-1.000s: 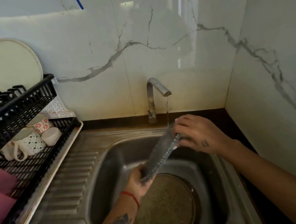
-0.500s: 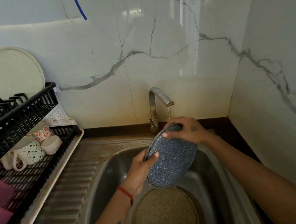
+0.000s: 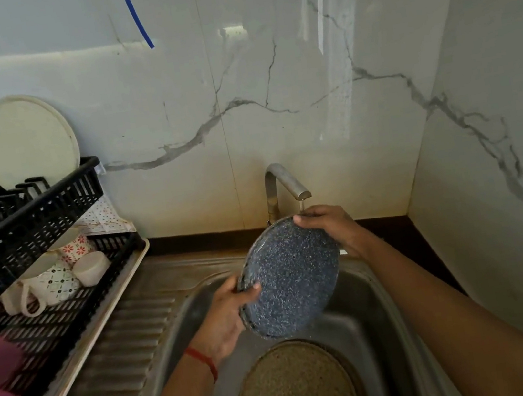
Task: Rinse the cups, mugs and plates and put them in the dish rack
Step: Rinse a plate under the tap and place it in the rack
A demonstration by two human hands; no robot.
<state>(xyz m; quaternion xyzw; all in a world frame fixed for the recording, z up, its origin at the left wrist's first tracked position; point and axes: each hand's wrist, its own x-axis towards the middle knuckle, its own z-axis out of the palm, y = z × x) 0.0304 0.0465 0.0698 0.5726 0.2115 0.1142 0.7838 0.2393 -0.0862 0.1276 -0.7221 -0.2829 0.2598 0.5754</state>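
Both hands pinch the blue plate (image 3: pixel 290 276) over the sink (image 3: pixel 377 311), left hand (image 3: pixel 228 316) low, right hand (image 3: pixel 330 226) topmost under the tap (image 3: pixel 285 182). Best tilted, turning slowly so water sheets off.

A steel sink unit (image 3: pixel 163 273) fills the lower frame, its ribbed drainboard at lower left and its basin (image 3: pixel 367 324) at lower centre. A black dish rack (image 3: pixel 67 315) on a pale tray (image 3: pixel 81 343) stands on the drainboard, and a brown speckled plate (image 3: pixel 292 390) lies in the basin.
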